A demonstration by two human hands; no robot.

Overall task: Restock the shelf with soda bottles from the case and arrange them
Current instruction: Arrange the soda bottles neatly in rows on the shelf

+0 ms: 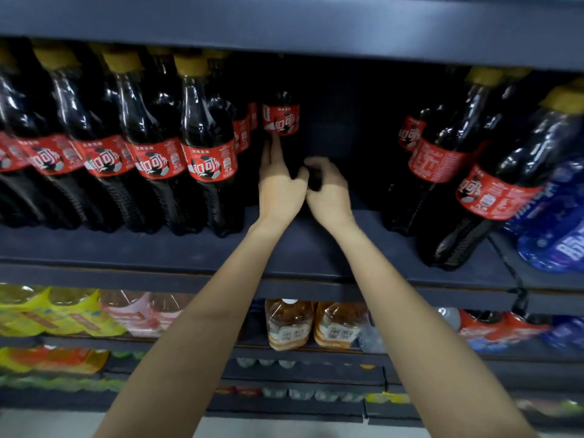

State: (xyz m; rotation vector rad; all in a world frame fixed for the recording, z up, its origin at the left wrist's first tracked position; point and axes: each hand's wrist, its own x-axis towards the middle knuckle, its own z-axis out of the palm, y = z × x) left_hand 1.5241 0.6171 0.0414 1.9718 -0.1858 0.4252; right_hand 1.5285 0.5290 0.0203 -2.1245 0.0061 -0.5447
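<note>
A person's two bare forearms reach up and forward into a gap on a dark store shelf, seen from a head-worn camera.

The left hand is raised with its fingers extended upward. The fingertips touch the bottom edge of the red label on a dark soda bottle standing upright deep in the gap, toward the back of the shelf. The grip of this hand is apart, fingers straight and not closed around the bottle.

The right hand sits just beside the left, its fingers curled inward around something dark. The shadow there hides what it is, so it cannot be told whether this grip is clamped on anything.

To the left of the gap, a row of soda bottles with yellow caps and red labels stands along the shelf front. To the right, more of the same bottles appear to lean outward, likely from the wide lens. At the far right edge lie blue-wrapped bottles, blurred.

On the shelf below, amber drink bottles sit directly under the hands, with yellow-wrapped packs to the left. Lower shelves are blurred.
</note>
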